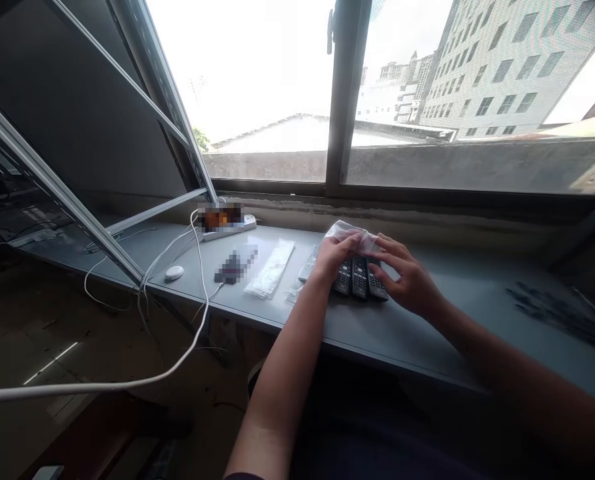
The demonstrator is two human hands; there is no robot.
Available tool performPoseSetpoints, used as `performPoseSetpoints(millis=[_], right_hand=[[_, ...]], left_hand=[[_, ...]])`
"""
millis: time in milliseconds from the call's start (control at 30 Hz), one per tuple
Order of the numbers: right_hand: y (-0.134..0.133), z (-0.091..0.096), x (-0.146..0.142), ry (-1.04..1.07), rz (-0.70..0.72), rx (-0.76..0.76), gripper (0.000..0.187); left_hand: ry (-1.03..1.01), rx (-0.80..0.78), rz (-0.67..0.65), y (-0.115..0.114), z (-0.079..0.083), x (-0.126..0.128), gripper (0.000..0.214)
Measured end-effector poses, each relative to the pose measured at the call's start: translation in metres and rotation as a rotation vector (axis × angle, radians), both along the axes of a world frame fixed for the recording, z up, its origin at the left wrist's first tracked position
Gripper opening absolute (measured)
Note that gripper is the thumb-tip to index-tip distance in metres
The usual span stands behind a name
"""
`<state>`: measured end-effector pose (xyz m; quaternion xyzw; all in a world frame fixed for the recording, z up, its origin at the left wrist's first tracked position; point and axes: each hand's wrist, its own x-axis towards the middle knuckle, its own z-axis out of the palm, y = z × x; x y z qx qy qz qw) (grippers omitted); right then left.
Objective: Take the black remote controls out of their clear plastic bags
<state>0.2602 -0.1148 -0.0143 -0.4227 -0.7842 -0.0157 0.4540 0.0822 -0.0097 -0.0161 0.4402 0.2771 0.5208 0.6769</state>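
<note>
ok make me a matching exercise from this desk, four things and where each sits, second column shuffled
1 black remotes
2 flat white packet
3 round white puck
4 power strip

a farthest back of the four
b farthest left of the four
c under the left hand and right hand
d between the remotes and the dark phone

Pairs: 1-c, 2-d, 3-b, 4-a

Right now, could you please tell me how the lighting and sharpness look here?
Head view: the window is blown out white, leaving the desk dim; head view again: pixelated patches mask the power strip and a dark device; remotes are sharp.
</note>
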Motion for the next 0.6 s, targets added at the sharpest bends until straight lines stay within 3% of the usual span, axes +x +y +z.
performPoseSetpoints(millis=[133, 267, 500, 600], right_hand=[[-0.002, 0.002, 0.000, 0.024, -0.009, -0.009, 0.026], [-0.003, 0.004, -0.001, 0.032, -0.005, -0.001, 0.035], [-0.005, 0.005, -0.001, 0.034, 0.027, -0.084, 0.036], [-0.006, 0.007, 0.000, 0.080, 0.038, -0.124, 0.032]], left_hand=[[0.012, -0.064, 0.033, 0.001, 0.004, 0.000, 0.023], [-0.014, -0.120, 0.053, 0.002, 0.006, 0.002, 0.024], [-0.017, -0.108, -0.154, -0.005, 0.010, 0.003, 0.028], [-0.100, -0.087, -0.055, -0.004, 0.013, 0.000, 0.036]])
